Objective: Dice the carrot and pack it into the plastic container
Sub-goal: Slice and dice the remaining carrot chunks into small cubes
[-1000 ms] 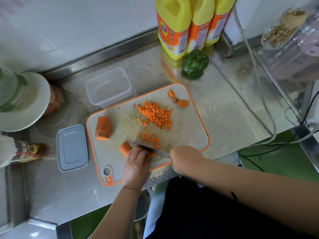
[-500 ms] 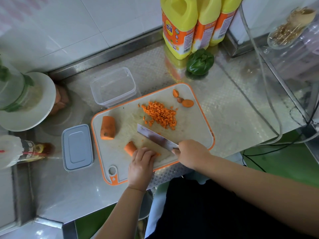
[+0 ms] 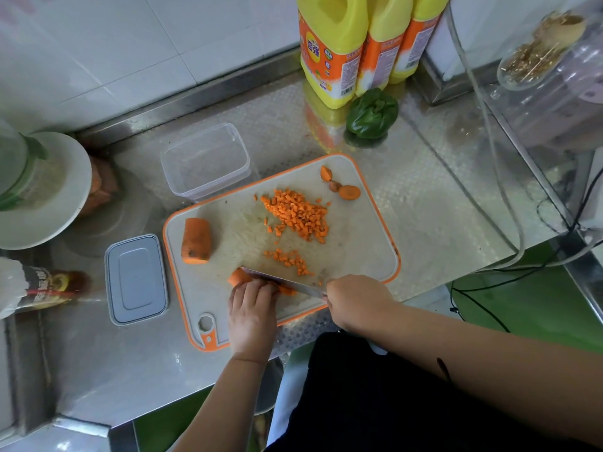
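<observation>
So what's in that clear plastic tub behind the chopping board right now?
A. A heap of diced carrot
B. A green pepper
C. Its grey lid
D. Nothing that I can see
D. The clear plastic tub looks empty; the diced carrot lies in a heap on the chopping board, the green pepper sits on the counter by the yellow bottles, and the grey lid lies left of the board.

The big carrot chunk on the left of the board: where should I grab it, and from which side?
Judging from its pose, pinch the big carrot chunk across its rounded flanks, coming from above. It lies on its side on the cutting board, cut ends facing near and far, nothing touching it. The left hand is nearest; the right hand holds the knife.
</observation>
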### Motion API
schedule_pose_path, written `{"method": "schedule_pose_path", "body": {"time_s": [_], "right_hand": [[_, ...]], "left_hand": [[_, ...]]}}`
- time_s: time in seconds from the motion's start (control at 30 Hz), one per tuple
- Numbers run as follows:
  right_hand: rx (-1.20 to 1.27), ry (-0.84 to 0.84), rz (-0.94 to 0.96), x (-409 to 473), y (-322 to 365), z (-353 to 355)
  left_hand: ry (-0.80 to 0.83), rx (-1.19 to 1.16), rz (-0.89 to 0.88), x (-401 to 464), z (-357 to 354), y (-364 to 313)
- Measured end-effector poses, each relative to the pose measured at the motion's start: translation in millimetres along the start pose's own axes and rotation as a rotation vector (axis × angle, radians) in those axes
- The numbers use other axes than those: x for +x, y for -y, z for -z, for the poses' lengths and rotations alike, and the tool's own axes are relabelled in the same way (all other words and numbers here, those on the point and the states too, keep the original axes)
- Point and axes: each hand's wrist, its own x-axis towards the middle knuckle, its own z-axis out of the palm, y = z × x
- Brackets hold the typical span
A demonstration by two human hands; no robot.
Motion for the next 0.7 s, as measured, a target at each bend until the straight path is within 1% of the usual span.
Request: {"method": "schedule_pose_path", "body": {"time_s": [0.1,0.3,0.5,0.7], "right_hand": [[-0.013,0.03,-0.042,1.6,5.3,-2.3],[-0.001,0.045,-0.059,0.7,9.9,-7.3],[-0.007,0.059,-0.053,0.9,14.2,-6.0],[0.021,0.061,-0.069,-6.4,-2.5,-8.7]], "left_hand": [[0.005,-0.05,0.03,-0.2,-1.9,0.8],[0.022,-0.126,0.05,-0.2,-1.1,1.4],[0.027,-0.145,0.052,-0.6,0.6,1.4],[0.04,-0.145,0.083,-3.1,0.0,1.5]]}}
